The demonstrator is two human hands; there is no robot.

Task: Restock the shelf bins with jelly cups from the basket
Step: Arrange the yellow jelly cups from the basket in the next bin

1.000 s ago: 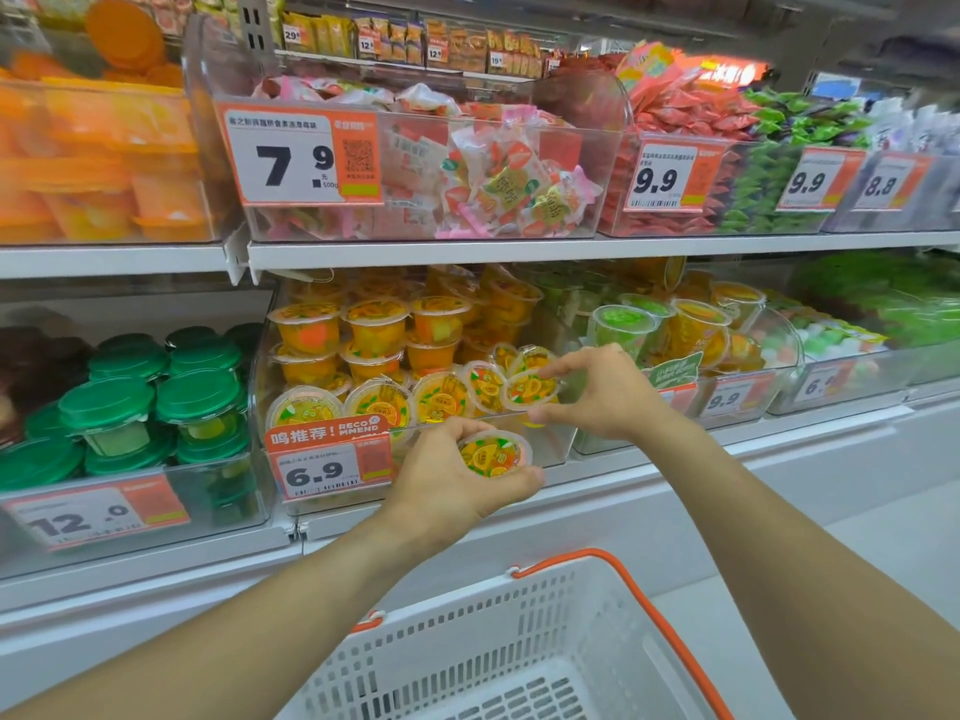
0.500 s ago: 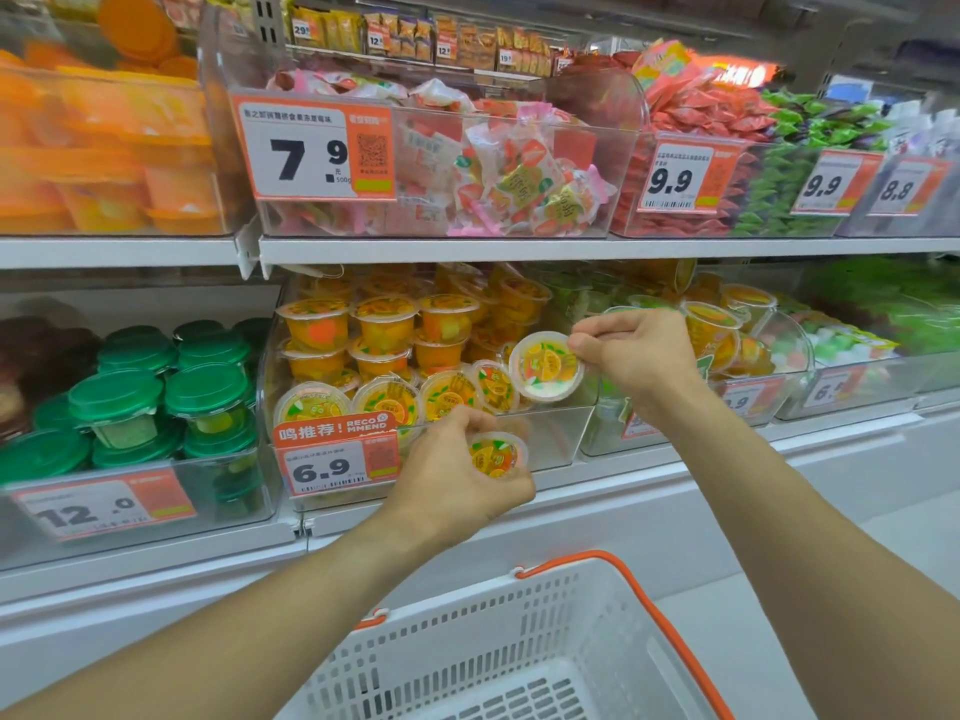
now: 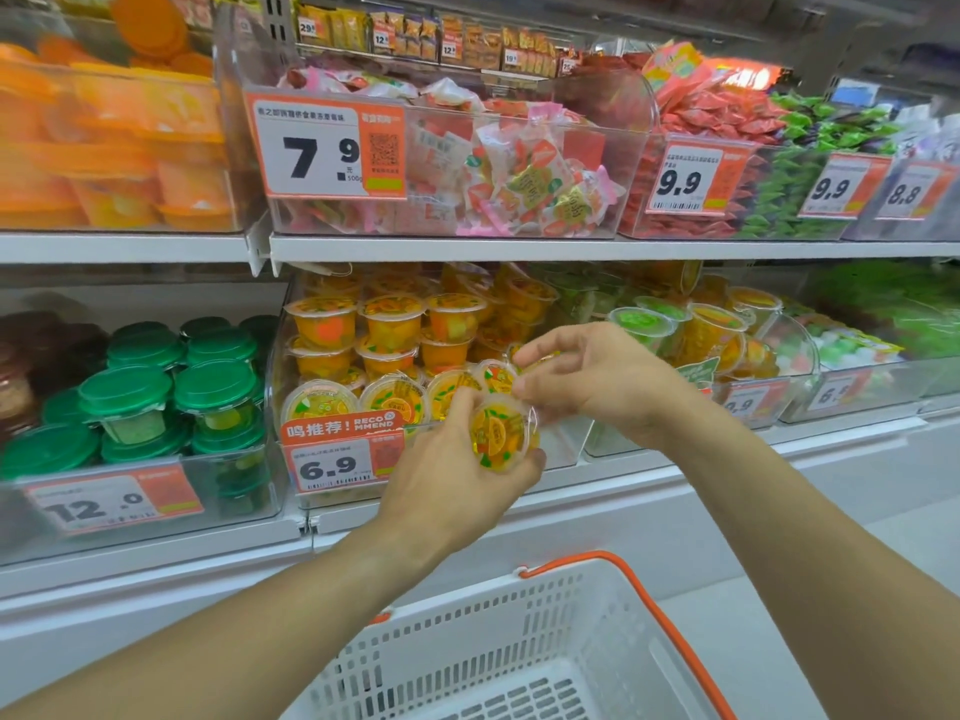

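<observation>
At the far left of the lower shelf stands a clear bin of green-lidded cups (image 3: 124,392) behind a 12.0 price tag (image 3: 111,504). Just right of it is the clear jelly bin (image 3: 566,449), tagged 6.9 (image 3: 340,462), with orange jelly cups stacked upright (image 3: 392,317) at its back and a front row of cups tipped on edge (image 3: 319,400), their printed lids facing out. In front of this bin the left hand (image 3: 447,475) holds an orange jelly cup (image 3: 501,433) with its grip clamped around it, fingers curled under and thumb along the side, the lid facing the camera. The right hand (image 3: 592,376) is just right of and above it, over the bin's front edge, its fingertips (image 3: 524,389) touching the held cup's upper rim; the thumb and fingers are curled toward one another, and whether they pinch anything I cannot tell, as the spot is blurred. Further right sits a bin of green and yellow cups (image 3: 696,330). On the upper shelf, a 7.9 bin of wrapped sweets (image 3: 519,174) stands above the jelly bin. Near the camera, below both forearms, the white basket (image 3: 467,636) with an orange handle (image 3: 670,631) shows only bare mesh in its visible part.
</observation>
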